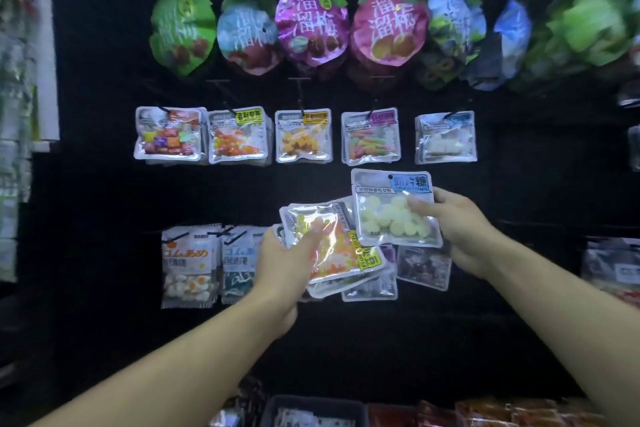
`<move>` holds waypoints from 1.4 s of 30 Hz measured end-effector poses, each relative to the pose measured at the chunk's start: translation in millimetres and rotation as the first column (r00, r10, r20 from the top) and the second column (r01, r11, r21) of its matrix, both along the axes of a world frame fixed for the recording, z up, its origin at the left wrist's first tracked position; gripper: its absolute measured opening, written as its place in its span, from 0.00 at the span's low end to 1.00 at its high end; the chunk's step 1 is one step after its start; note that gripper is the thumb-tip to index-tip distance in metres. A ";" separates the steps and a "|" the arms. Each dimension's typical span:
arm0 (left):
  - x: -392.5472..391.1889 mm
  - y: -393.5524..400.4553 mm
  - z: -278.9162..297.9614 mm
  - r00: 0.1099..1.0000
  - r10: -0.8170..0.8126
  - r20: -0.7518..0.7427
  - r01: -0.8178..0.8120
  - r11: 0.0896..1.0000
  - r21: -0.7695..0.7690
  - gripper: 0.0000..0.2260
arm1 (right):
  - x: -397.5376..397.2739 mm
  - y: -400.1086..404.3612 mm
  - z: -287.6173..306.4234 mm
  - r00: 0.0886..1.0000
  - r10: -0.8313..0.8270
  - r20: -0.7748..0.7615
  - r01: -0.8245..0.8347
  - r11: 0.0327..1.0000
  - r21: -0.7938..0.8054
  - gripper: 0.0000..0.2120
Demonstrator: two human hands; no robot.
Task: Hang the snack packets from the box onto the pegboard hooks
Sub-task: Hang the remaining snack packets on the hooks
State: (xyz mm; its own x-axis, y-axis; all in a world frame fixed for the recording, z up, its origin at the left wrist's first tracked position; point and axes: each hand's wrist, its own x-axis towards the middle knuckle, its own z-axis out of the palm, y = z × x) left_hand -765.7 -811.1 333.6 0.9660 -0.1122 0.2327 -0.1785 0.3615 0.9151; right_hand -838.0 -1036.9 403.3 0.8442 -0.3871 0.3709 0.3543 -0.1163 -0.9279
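Pinched: glossy square packet (396, 210)

The right hand (464, 229) pinches a blue-labelled packet of pale round sweets (394, 208) upright before the black pegboard (104, 184). The left hand (287, 260) grips a tilted stack of packets (332, 250), orange sweets on top. A dark box (311, 409) sits at the bottom edge.

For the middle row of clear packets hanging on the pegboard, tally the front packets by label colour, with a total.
Yellow label: 2, orange candy packet and yellow candy packet
Purple label: 1, worm candy packet
Blue label: 1, white candy packet
No coloured label seen: 1, mixed candy packet
Total: 5
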 end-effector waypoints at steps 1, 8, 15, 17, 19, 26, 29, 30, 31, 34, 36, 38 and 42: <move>-9.9 -5.9 6.7 1.000 -0.014 0.009 0.014 0.999 0.038 0.44 | -2.6 -18.7 2.0 0.998 -0.058 0.004 0.058 0.998 0.019 0.08; -24.7 -84.1 21.1 0.996 -0.086 0.005 0.083 0.982 0.167 0.14 | -34.0 -114.1 8.4 0.900 -0.418 0.126 0.412 0.908 0.068 0.04; -33.1 -144.6 15.8 0.980 -0.201 0.008 0.197 0.968 0.158 0.16 | -45.4 -161.0 -2.3 0.822 -0.547 0.158 0.550 0.835 0.026 0.04; -32.3 -153.0 7.9 0.982 -0.187 -0.001 0.185 0.967 0.173 0.15 | -46.8 -171.0 -4.9 0.792 -0.586 0.171 0.589 0.807 0.039 0.04; -28.7 -160.7 3.5 0.987 -0.161 0.001 0.158 0.970 0.185 0.14 | -45.4 -179.9 0.0 0.786 -0.591 0.182 0.594 0.803 0.042 0.04; -24.4 -192.8 53.4 0.981 -0.144 0.133 0.126 0.983 0.136 0.14 | -18.2 -204.0 71.8 0.752 -0.585 0.303 0.552 0.811 0.195 0.04; -28.2 -202.9 80.0 0.953 -0.210 0.217 0.187 0.975 0.124 0.11 | -3.6 -216.5 99.3 0.726 -0.603 0.331 0.564 0.797 0.216 0.03; -28.3 -206.3 85.5 0.946 -0.226 0.233 0.200 0.971 0.129 0.11 | 0.9 -220.1 106.1 0.717 -0.611 0.335 0.571 0.791 0.220 0.03; -28.3 -209.9 89.7 0.945 -0.222 0.241 0.194 0.972 0.135 0.11 | 4.7 -223.0 111.4 0.711 -0.622 0.329 0.581 0.783 0.224 0.04; -24.1 -219.8 92.6 0.952 -0.202 0.231 0.171 0.974 0.147 0.11 | 17.8 -233.5 118.6 0.712 -0.640 0.291 0.593 0.769 0.238 0.05; -20.6 -223.9 89.4 0.955 -0.197 0.223 0.167 0.975 0.146 0.12 | 24.6 -238.6 118.8 0.711 -0.654 0.259 0.597 0.755 0.270 0.04; -17.1 -226.2 83.5 0.958 -0.189 0.217 0.158 0.976 0.152 0.13 | 29.5 -241.8 118.0 0.703 -0.668 0.245 0.602 0.742 0.295 0.04; -11.3 -230.5 73.6 0.967 -0.168 0.191 0.137 0.977 0.166 0.17 | 33.7 -248.6 116.3 0.684 -0.686 0.249 0.619 0.726 0.299 0.08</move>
